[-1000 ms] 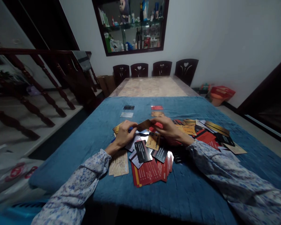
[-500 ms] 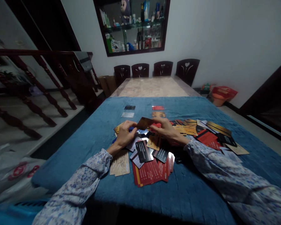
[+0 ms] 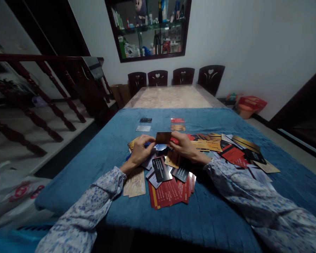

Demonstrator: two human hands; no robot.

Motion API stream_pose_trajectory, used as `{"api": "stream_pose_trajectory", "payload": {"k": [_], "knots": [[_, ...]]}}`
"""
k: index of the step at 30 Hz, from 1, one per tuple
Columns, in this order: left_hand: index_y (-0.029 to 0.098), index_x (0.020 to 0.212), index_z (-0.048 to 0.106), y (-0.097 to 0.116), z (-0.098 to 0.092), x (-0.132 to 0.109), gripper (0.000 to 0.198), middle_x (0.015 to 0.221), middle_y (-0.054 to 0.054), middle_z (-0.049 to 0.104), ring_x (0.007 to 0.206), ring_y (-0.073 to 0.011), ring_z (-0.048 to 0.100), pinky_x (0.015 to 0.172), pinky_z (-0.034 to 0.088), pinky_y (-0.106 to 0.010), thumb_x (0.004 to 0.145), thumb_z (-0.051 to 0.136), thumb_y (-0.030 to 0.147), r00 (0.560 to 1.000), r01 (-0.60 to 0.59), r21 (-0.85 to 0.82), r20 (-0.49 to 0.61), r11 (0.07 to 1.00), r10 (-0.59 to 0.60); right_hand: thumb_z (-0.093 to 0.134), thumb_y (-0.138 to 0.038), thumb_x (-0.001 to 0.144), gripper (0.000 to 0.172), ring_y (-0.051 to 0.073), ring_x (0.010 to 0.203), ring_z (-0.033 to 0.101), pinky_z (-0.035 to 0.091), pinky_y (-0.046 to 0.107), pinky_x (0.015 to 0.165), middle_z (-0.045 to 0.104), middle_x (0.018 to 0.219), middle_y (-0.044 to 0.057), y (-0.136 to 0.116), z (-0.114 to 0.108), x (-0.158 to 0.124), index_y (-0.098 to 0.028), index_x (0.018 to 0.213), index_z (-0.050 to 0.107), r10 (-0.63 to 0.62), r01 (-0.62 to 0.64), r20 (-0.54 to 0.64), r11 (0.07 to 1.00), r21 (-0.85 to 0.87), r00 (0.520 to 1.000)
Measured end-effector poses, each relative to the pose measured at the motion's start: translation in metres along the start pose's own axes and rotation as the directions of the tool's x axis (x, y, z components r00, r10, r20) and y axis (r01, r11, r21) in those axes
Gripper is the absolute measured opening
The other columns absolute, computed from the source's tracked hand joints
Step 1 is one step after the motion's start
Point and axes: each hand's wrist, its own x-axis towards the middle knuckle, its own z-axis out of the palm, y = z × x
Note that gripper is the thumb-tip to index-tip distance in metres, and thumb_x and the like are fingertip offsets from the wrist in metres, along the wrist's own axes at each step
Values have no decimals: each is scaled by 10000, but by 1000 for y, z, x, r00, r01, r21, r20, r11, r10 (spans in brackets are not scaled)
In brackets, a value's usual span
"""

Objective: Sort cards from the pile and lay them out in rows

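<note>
A brown plastic card point(image 3: 163, 137) is raised above the pile, pinched at its right edge by my right hand point(image 3: 183, 146). The fingers of my left hand point(image 3: 141, 149) are closed at the card's left edge. Below lie overlapping cards: a black card point(image 3: 162, 169), a yellow card point(image 3: 173, 159) and a fan of red cards point(image 3: 166, 194). Beige cards point(image 3: 135, 182) rest beneath my left wrist. Farther off, a black card point(image 3: 145, 120) and a silver card point(image 3: 143, 128) lie in one column, a red card point(image 3: 177, 120) and a gold card point(image 3: 178, 128) in another.
To the right spreads a loose heap of mixed cards point(image 3: 234, 154) on the blue cloth point(image 3: 100, 147). Chairs point(image 3: 158, 78) stand past the table's far end. Left are a wooden railing point(image 3: 47, 82) and white plastic bags point(image 3: 18, 196).
Between my hands the brown card has turned from a slant to nearly level. My right hand has shifted slightly left; the cards on the cloth lie as before.
</note>
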Motion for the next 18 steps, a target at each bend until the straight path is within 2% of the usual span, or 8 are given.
{"api": "stream_pose_trajectory", "payload": {"k": [2, 5, 8, 12, 18], "knots": [[197, 884, 728, 1, -1, 1, 75, 895, -28, 740, 887, -182, 693, 855, 553, -338, 886, 653, 205, 1000, 4, -2, -2, 1000, -4, 546, -202, 919, 150, 203, 791, 572, 447, 306, 721, 672, 837, 73, 3, -2, 0, -180, 907, 694, -27, 26, -15, 996, -82, 1000], [191, 937, 725, 0, -2, 1, 90, 953, -39, 750, 895, -184, 705, 864, 564, -338, 877, 661, 212, 1000, 21, -18, -20, 1000, -22, 541, -200, 943, 171, 220, 818, 548, 421, 323, 733, 680, 869, 97, 6, -4, 0, -178, 982, 706, -78, 73, -23, 980, -186, 997], [183, 1035, 711, -1, -2, 0, 182, 1019, -52, 750, 907, -183, 718, 853, 575, -322, 871, 631, 181, 999, 38, -47, -32, 998, -40, 517, -215, 983, 201, 236, 851, 530, 396, 355, 777, 708, 900, 108, 7, -6, 1, -190, 1024, 712, -141, 130, -16, 947, -294, 990], [192, 1113, 679, 0, -3, -1, 295, 957, -28, 754, 861, -163, 727, 861, 563, -310, 856, 567, 103, 997, 51, -55, -54, 997, -54, 463, -201, 1011, 260, 241, 861, 504, 364, 373, 780, 719, 914, 108, 7, -9, 0, -199, 1053, 720, -201, 197, 35, 887, -418, 979], [215, 1200, 650, 6, -6, -3, 361, 923, -10, 742, 933, -168, 695, 903, 537, -312, 862, 599, 99, 999, -42, 16, 4, 999, 42, 509, -152, 980, 240, 233, 856, 464, 319, 369, 780, 709, 868, 84, 5, -10, -2, -200, 1049, 733, -229, 249, 104, 828, -502, 968]]}}
